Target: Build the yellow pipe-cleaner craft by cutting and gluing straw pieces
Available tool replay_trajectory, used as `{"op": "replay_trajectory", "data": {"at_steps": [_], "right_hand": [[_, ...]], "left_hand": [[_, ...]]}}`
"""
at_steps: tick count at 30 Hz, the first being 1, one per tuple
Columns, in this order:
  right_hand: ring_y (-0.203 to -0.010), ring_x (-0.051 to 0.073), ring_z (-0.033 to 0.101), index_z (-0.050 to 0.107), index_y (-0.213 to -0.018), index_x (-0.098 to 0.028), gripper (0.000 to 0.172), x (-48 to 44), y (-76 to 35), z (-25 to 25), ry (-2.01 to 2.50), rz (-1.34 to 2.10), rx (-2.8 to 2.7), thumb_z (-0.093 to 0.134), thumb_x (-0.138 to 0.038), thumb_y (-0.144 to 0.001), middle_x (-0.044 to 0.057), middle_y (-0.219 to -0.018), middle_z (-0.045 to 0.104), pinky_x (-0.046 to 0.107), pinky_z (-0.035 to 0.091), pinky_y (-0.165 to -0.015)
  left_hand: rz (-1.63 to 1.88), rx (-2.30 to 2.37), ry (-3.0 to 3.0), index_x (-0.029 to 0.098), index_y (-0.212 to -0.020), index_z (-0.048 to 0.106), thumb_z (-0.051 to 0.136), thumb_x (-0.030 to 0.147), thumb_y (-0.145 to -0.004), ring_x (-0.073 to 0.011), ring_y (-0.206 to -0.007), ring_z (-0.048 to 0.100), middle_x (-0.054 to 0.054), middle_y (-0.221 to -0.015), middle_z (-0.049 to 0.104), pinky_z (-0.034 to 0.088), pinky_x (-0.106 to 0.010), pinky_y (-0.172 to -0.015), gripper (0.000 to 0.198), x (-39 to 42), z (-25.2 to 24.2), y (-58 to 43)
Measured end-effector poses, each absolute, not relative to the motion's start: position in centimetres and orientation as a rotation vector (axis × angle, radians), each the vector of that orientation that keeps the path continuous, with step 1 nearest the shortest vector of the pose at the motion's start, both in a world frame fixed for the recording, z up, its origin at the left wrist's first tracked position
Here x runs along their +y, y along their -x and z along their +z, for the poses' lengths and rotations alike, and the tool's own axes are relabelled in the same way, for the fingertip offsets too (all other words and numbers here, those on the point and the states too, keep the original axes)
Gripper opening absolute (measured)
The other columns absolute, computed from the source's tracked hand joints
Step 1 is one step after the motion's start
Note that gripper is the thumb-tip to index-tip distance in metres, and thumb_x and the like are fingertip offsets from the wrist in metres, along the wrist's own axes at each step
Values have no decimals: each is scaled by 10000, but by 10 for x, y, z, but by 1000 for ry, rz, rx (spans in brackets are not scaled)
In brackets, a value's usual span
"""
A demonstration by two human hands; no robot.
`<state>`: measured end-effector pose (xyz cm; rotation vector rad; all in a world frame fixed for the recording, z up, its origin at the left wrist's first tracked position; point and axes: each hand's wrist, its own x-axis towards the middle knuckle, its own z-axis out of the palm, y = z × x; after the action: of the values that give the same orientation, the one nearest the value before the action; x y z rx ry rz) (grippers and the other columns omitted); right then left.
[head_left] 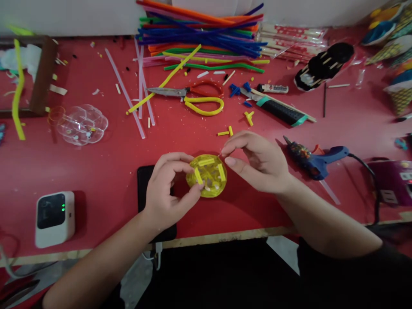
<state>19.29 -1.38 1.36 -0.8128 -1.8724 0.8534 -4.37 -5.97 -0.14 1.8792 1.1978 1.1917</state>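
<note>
A round, see-through yellow dish [210, 191] with short yellow pieces [206, 162] on it is above the red table, near its front edge. Fingers and thumb of my left hand [170, 184] grip its left side. Close to the dish's upper right edge, my right hand [259, 161] is curled with thumb and fingertips near each other. A faint thin strand seems to show at those fingertips, too small to name. Just beyond lie some short yellow pieces [222, 133] and a yellow three-armed piece [249, 118].
Scissors [189, 92], a utility knife [280, 109] and a pile of pipe cleaners [202, 36] lie farther back. A glue gun [315, 159] rests at right, its cord running to a purple box [391, 182]. A phone [144, 180], a white device [55, 219] and a clear flower-shaped tray [85, 125] are at left.
</note>
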Motion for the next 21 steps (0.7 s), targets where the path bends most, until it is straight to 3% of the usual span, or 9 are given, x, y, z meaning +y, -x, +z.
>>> {"op": "replay_trajectory", "data": {"at_steps": [13,19,21], "right_hand": [[-902,167,670,636,-1177,-170,209,-6,-190,-15,614,894,-1949,626,-273,-995,82,-1001,715,334,583,-822],[-759,127,616,628,-993,-177,41,-10,-195,-11,602,1012,-1911,625,-212,-972,40,-867,666,275,544,-701],[-691,121,581,618,-893,-187,90,-11,-198,-9,550,1102,-1898,599,-201,-980,17,-775,634,270,512,-654]], "left_hand": [[1194,1207,-1974,203,-1014,646,761,155,-885,-158,-1032,716,-50,-1153,663,638,-274,-846,180,-60,2,49],[1163,1213,-1955,213,-1054,722,740,180,-942,-161,-1067,724,-63,-1189,676,636,-325,-967,118,-56,3,51],[1122,1154,-1936,231,-1062,763,745,205,-958,-167,-1053,738,-68,-1195,694,646,-338,-965,108,-53,5,52]]}}
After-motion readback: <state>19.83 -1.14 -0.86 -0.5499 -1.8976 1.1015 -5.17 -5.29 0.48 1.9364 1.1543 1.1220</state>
